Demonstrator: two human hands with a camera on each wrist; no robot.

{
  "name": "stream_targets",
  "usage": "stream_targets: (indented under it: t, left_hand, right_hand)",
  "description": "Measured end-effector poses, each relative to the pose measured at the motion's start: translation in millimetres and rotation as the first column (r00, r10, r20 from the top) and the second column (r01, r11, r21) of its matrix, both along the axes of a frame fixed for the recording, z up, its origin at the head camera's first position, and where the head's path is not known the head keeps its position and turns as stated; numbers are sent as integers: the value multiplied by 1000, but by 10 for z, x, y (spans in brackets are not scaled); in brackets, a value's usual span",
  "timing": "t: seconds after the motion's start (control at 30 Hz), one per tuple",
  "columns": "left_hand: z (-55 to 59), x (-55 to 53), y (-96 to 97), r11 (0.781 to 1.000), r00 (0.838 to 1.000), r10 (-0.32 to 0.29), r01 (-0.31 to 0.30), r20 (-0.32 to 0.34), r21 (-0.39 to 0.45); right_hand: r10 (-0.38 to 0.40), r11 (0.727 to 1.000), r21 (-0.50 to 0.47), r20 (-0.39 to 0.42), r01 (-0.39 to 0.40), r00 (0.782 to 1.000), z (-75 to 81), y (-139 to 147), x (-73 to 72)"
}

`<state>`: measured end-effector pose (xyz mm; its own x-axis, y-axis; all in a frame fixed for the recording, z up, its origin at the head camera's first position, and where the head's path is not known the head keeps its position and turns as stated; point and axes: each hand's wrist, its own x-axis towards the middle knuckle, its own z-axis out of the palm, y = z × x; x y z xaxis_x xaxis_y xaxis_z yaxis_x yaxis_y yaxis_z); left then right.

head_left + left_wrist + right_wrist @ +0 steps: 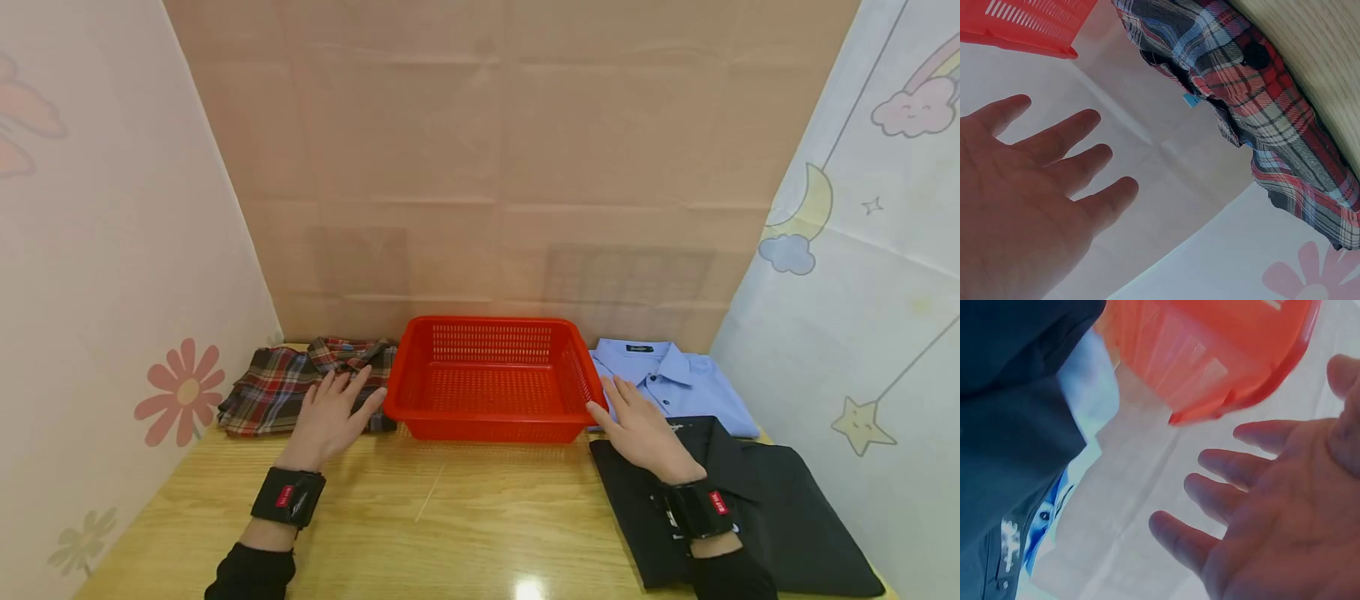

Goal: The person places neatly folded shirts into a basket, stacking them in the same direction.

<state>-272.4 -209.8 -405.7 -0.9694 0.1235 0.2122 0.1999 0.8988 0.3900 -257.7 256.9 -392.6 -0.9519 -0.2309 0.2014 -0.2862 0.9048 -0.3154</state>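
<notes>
A red plastic basket [491, 428] with slotted walls stands on the wooden table, showing no contents. My left hand [326, 421] is at its left side, fingers spread and empty, over the near part of a folded plaid shirt [262, 392]. On the other side my right hand [645, 429] reaches toward the basket's right rim, fingers extended, with nothing in the palm in the right wrist view. Beneath and beside that hand lie a folded light blue shirt [712, 390] and, nearer, a folded black shirt [795, 508], partly covered by my forearm.
The wooden table [450, 517] extends in front of the basket. Brown paper [487, 167] covers the upright surface behind it. White panels with printed flowers [180, 392] on the left and a moon and stars [862, 425] on the right close in the sides.
</notes>
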Motion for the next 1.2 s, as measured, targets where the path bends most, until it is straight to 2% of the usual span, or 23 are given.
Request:
stream_targets:
  t: [0.23,0.4,0.5,0.63,0.73,1.03,1.13,1.2]
  left_hand:
    - [5,15,-73,999,997,5,-7,-74,-32]
    - [-19,46,-120,999,997,-22,24,-71,23]
    - [-28,42,-142,999,998,-32,34,-52,32]
    - [-47,35,-175,999,999,-27,26,-36,-26]
    - [-101,13,-204,998,999,-26,25,-24,-50]
    - [-258,-84,-276,997,998,-30,34,64,-69]
    - [-276,-98,-289,998,993,-35,39,109,-42]
    - [-286,-103,-298,999,991,-37,41,126,-32]
  right_hand:
    - [40,999,-7,-52,-40,998,-58,-259,53]
    - [102,995,-5,-103,-103,989,-71,-508,133]
    - [169,985,-11,-168,-174,971,-51,-668,196]
    - [258,964,6,-247,-265,934,-67,-878,266]
    - [321,945,24,-263,-326,910,-85,-1011,313]
    - [494,863,32,-262,-504,829,-161,-1357,391]
    - [529,844,25,-210,-536,822,-184,-1463,405]
    - [541,838,28,-163,-544,825,-205,-1531,411]
